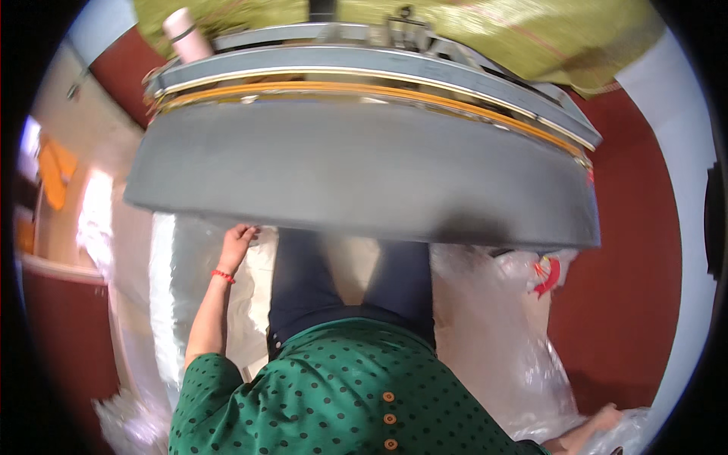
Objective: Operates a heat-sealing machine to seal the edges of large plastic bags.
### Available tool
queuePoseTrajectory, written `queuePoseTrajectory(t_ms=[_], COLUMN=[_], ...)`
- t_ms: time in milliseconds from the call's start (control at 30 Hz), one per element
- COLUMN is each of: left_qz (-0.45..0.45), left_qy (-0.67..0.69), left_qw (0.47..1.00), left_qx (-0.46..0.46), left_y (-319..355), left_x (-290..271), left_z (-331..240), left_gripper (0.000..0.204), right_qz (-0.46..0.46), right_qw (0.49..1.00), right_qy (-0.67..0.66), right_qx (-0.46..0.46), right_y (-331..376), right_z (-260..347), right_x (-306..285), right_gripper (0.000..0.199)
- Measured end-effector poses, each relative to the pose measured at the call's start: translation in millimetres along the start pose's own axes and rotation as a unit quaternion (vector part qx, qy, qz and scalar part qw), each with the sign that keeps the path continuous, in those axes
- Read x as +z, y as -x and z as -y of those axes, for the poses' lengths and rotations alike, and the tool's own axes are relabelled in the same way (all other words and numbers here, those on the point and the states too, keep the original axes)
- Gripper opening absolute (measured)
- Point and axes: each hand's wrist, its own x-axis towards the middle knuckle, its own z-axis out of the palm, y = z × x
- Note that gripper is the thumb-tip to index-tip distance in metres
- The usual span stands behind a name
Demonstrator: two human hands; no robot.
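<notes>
Directly under the counter's (364, 182) grey front edge, the left hand (238, 241) is raised with fingers loosely curled, gripping nothing visible, touching or just short of the underside. Clear plastic sheeting (485, 334) lies below and around both legs. The right hand (603, 421) rests low on that sheeting; its grip cannot be judged. A pink cylinder (186, 34) stands on the counter.

Green dotted top (326, 394), dark trousers (303, 280)
</notes>
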Motion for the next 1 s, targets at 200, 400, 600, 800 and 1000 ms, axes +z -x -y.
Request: queuePoseTrajectory(t_ms=[200,400,600,800,1000], left_qz=[-0.181,-0.245,-0.309,-0.118,0.116], left_qy=[-0.135,-0.383,-0.435,-0.149,0.137], left_qw=[0.974,0.87,0.836,0.982,0.97], left_qx=[0.034,-0.19,-0.128,-0.006,0.165], left_y=[-46.7,11.6,88.5,107.3,127.1], left_x=[-60.3,-178.3,-177.6,-69.4,74.1], left_z=[113.0,170.2,183.5,103.9,-64.8], left_gripper=[0.027,0.02,0.012,0.005,0.004], right_qz=[0.385,0.344,0.269,0.317,0.3], right_qw=[0.765,0.485,0.384,0.201,-0.045], right_qy=[-0.326,-0.31,-0.292,-0.387,-0.479], right_qx=[-0.4,-0.742,-0.833,-0.842,-0.824], right_y=[210.2,433.0,523.4,576.3,651.1], right_z=[258.6,388.9,381.9,368.5,338.2], right_x=[17.8,-224.1,-352.3,-429.8,-511.5], right_gripper=[0.015,0.035,0.037,0.033,0.058])
